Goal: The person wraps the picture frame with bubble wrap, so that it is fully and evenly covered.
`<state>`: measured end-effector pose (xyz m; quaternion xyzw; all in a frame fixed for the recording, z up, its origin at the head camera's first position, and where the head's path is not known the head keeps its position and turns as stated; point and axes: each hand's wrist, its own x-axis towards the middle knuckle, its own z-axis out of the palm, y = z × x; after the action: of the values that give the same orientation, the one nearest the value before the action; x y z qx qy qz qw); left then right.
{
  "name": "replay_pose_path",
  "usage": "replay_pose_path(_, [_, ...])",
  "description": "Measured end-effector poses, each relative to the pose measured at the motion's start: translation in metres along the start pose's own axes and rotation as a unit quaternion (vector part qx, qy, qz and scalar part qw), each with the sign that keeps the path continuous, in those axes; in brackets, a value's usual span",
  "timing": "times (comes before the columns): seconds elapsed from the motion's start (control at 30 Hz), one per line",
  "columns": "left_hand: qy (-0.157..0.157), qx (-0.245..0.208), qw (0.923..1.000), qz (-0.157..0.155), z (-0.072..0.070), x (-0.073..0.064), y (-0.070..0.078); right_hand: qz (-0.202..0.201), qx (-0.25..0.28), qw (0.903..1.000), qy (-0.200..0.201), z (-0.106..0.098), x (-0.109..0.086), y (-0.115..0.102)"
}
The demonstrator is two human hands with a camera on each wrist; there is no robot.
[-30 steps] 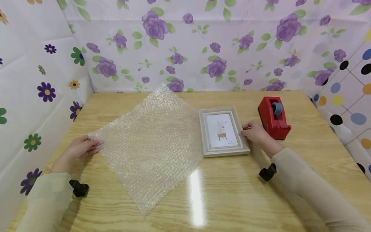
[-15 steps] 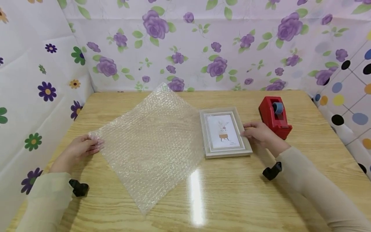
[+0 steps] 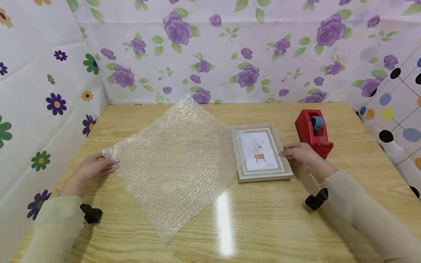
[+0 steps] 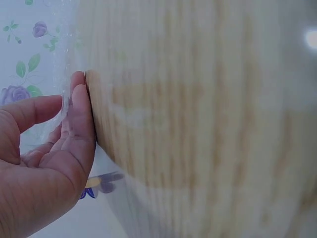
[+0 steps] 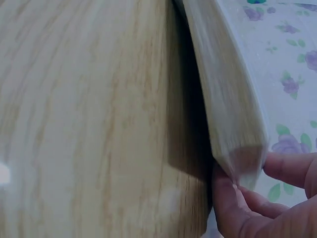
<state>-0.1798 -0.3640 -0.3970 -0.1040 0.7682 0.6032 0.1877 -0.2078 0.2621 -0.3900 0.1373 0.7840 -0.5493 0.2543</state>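
Observation:
A sheet of bubble wrap [image 3: 174, 160] lies diamond-wise across the wooden table. My left hand [image 3: 93, 168] pinches its left corner; in the left wrist view, the clear film runs between thumb and fingers of that hand [image 4: 54, 158]. Overlapping the sheet's right side is a pale picture frame [image 3: 241, 179] with a small plant print; I cannot tell whether the wrap passes over or under it. My right hand [image 3: 300, 155] grips the frame's right edge. The right wrist view has the thumb on top and fingers beneath the frame's edge [image 5: 228, 89].
Behind the frame, to its right, stands a red tape dispenser [image 3: 312, 131] with a blue roll, close to my right hand. Flowered cloth [image 3: 131, 54] hangs along the table's back, with patterned sheets at both sides. A bright light reflection marks the table [image 3: 263, 219] in front.
My right hand and the picture frame have shifted slightly to the right and nearer me. The left hand keeps its hold on the corner, and the bubble wrap has hardly moved.

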Motion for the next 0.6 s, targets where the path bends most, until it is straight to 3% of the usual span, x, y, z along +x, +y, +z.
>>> replay_pose_path(0.27, [0.008, -0.061, 0.9979, 0.02, 0.002, -0.001, 0.002, -0.012, 0.029, 0.9987, 0.039, -0.003, -0.011, 0.001])
replay_pose_path(0.47, [0.014, -0.076, 0.9969, 0.012, 0.001, -0.003, 0.002, -0.009, 0.017, 0.9981, 0.059, -0.006, -0.016, -0.001])
replay_pose_path(0.6, [0.011, -0.081, 0.9964, 0.024, 0.001, -0.002, 0.0, -0.015, 0.006, 0.9978, 0.064, -0.009, -0.022, -0.001])
